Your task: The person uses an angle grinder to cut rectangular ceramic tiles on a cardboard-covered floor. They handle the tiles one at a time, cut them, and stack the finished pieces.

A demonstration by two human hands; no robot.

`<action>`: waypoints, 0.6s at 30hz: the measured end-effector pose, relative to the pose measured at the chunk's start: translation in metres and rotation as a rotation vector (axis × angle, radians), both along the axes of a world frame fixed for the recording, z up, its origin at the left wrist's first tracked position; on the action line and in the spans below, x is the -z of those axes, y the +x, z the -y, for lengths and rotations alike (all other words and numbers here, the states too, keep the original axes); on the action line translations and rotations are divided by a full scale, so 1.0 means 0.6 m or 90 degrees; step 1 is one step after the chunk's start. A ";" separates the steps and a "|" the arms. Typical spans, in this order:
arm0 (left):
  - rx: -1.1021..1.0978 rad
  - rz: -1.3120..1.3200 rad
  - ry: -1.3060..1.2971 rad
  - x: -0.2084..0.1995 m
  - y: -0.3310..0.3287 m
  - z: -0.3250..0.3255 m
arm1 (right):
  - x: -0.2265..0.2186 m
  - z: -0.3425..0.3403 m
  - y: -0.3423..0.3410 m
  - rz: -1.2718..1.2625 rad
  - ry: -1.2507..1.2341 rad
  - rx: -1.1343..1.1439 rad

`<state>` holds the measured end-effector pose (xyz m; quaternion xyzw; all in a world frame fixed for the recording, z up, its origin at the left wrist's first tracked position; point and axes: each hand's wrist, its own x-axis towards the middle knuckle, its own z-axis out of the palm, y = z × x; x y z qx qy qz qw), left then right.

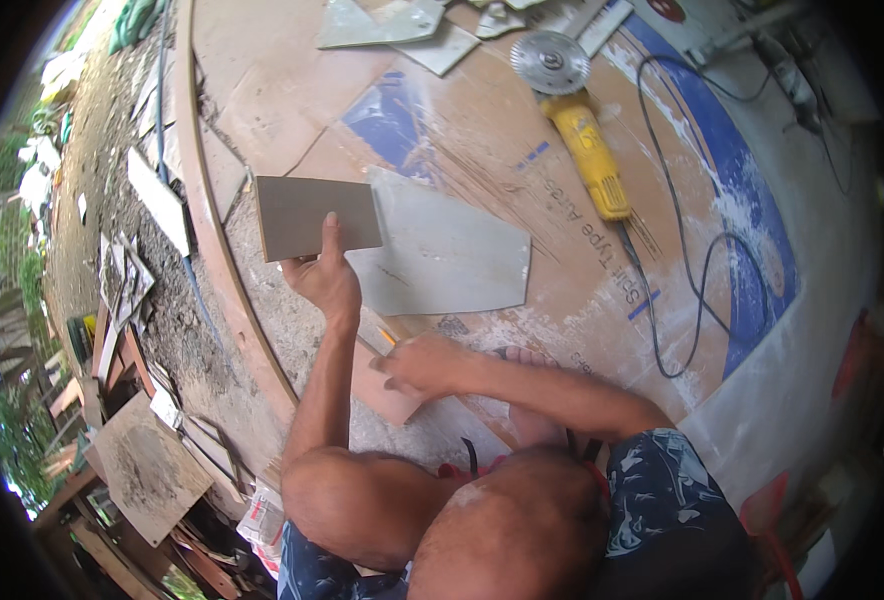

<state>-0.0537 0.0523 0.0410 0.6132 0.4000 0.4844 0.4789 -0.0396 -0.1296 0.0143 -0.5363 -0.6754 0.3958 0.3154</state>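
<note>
My left hand (328, 285) grips a rectangular grey-brown tile (312, 215) by its near edge, thumb on the face and fingers underneath. That tile is raised over the left edge of a larger pale grey cut tile (452, 250) lying on the cardboard. Closer to my knees, my right hand (424, 366) is closed, and a thin orange-yellow pencil (387, 337) sticks out from it. Under and beside this hand lies a pinkish-brown piece of tile (384, 393), partly covered by the fingers. How the fingers wrap the pencil is partly hidden.
A yellow angle grinder (587, 150) with a bare disc lies at the far right, its dark cord (697, 290) looping nearby. Broken tile pieces (382, 22) are at the far edge. A raised curved edge (224, 250) runs along the left, with rubble and scrap boards (152, 465) beyond.
</note>
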 end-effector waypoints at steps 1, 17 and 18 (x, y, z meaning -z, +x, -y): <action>0.008 -0.005 -0.011 0.012 0.003 0.005 | 0.003 0.020 0.019 -0.007 -0.007 0.031; 0.061 -0.051 0.087 0.022 0.008 0.025 | 0.008 0.070 0.018 -0.158 -0.056 0.206; 0.066 -0.036 0.052 0.026 0.002 0.025 | 0.006 0.069 0.023 -0.144 -0.077 0.201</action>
